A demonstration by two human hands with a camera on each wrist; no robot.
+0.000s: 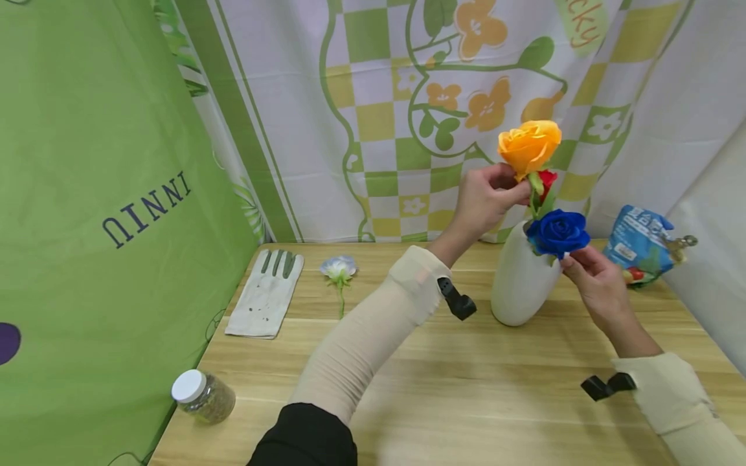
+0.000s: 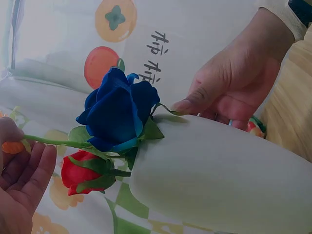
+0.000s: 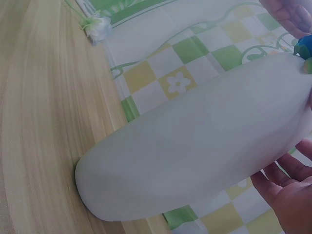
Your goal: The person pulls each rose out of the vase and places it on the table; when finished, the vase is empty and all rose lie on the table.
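My left hand (image 1: 486, 197) pinches the green stem of an orange rose (image 1: 530, 147) above a white vase (image 1: 520, 278). In the left wrist view that stem (image 2: 58, 142) runs from the fingers toward the vase mouth, behind the blue rose. The blue rose (image 1: 559, 233) and a red rose (image 2: 85, 171) stick out of the mouth. My right hand (image 1: 600, 291) holds the vase near its rim. Its thumb lies by a leaf (image 2: 170, 112) of the blue rose, and its fingers are along the vase's side. The vase stands upright on the table; the stems' lower ends are hidden inside.
A pale blue-white flower (image 1: 338, 266) lies on the wooden table (image 1: 454, 388), left of the vase. Farther left are a folded glove (image 1: 265, 294) and a white-lidded jar (image 1: 204, 396). A blue bag (image 1: 638, 246) stands behind the right hand. Printed curtains (image 1: 384, 129) hang behind.
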